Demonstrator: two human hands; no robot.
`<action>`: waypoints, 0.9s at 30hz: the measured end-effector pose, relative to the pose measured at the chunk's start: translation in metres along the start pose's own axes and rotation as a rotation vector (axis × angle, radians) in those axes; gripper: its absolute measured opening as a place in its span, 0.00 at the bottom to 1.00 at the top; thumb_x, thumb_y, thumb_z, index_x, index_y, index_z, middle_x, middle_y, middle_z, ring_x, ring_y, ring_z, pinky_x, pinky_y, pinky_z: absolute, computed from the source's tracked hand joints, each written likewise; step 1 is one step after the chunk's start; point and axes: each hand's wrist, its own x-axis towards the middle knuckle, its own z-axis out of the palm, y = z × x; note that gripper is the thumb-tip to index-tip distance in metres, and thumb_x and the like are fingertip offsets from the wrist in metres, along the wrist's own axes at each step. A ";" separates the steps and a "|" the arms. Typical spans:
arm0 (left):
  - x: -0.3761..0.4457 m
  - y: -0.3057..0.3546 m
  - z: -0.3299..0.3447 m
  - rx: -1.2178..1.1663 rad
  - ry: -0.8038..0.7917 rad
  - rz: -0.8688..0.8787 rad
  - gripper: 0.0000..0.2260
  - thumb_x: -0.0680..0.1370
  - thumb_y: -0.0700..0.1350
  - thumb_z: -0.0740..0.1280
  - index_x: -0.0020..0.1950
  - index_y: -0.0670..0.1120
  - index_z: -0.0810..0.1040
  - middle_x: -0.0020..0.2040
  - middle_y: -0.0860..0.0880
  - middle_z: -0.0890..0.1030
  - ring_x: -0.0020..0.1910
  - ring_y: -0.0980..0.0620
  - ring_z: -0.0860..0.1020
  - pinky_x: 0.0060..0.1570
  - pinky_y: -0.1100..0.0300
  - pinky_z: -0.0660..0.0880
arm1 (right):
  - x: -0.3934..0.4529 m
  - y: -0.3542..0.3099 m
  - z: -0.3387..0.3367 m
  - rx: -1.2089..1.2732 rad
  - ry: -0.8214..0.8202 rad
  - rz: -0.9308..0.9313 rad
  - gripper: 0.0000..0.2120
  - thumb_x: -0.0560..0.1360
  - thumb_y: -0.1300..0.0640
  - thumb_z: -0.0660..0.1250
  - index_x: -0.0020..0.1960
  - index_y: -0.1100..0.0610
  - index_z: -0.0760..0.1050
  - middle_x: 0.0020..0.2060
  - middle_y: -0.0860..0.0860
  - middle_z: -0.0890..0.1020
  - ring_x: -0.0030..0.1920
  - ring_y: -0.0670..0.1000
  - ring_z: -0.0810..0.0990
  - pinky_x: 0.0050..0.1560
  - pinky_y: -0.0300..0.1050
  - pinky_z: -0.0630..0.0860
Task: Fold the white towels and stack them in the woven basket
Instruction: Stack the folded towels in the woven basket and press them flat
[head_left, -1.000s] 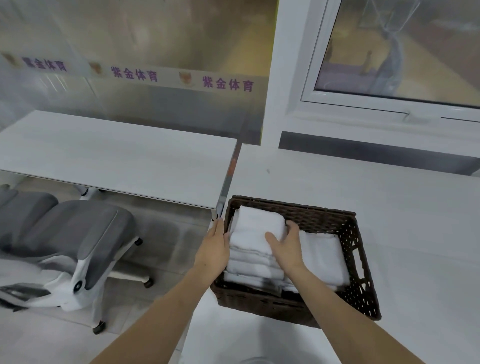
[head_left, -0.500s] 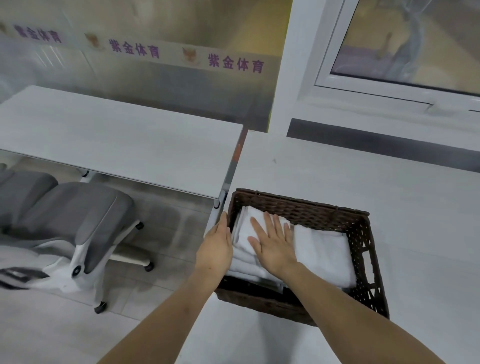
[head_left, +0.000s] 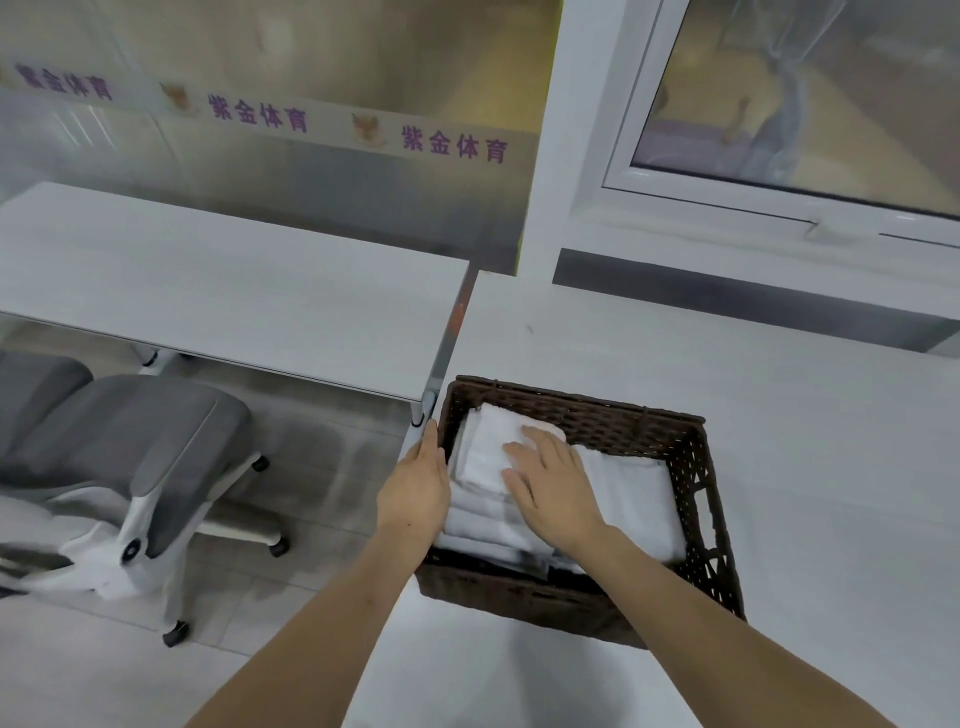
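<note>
A dark brown woven basket (head_left: 680, 452) sits at the near left corner of the white table (head_left: 779, 415). Inside it lie two piles of folded white towels: a left stack (head_left: 485, 449) and a lower right pile (head_left: 636, 491). My right hand (head_left: 553, 488) lies flat with straight fingers on top of the left stack. My left hand (head_left: 415, 483) rests against the basket's left rim, its fingers straight along the outer wall; the fingertips are partly hidden by the rim.
A second white table (head_left: 208, 291) stands to the left with a narrow gap between the two. A grey office chair (head_left: 119, 457) on castors sits on the tiled floor below it. A glass partition and a window frame (head_left: 727, 197) stand behind.
My right hand went from cupping the far edge of the top towel to lying flat on it with fingers spread. The left hand stayed at the basket's left side.
</note>
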 end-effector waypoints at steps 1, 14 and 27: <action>0.000 0.001 -0.001 0.001 -0.002 -0.001 0.24 0.87 0.49 0.50 0.83 0.52 0.50 0.68 0.48 0.77 0.54 0.46 0.80 0.47 0.53 0.76 | -0.004 0.001 -0.001 -0.036 -0.056 -0.019 0.27 0.84 0.38 0.54 0.76 0.52 0.71 0.77 0.56 0.69 0.76 0.58 0.67 0.75 0.59 0.66; -0.001 0.002 0.001 0.269 0.051 0.171 0.28 0.83 0.39 0.54 0.83 0.46 0.51 0.83 0.45 0.55 0.82 0.46 0.53 0.78 0.50 0.57 | 0.007 0.006 -0.035 0.155 -0.200 0.077 0.25 0.84 0.59 0.60 0.81 0.52 0.64 0.78 0.53 0.68 0.75 0.56 0.71 0.70 0.48 0.71; 0.010 0.052 0.056 0.411 -0.256 0.407 0.26 0.86 0.55 0.43 0.84 0.53 0.43 0.83 0.44 0.39 0.81 0.43 0.37 0.80 0.44 0.39 | -0.081 0.103 -0.034 -0.013 -0.096 0.174 0.55 0.73 0.78 0.62 0.78 0.27 0.49 0.80 0.44 0.57 0.82 0.53 0.58 0.74 0.51 0.71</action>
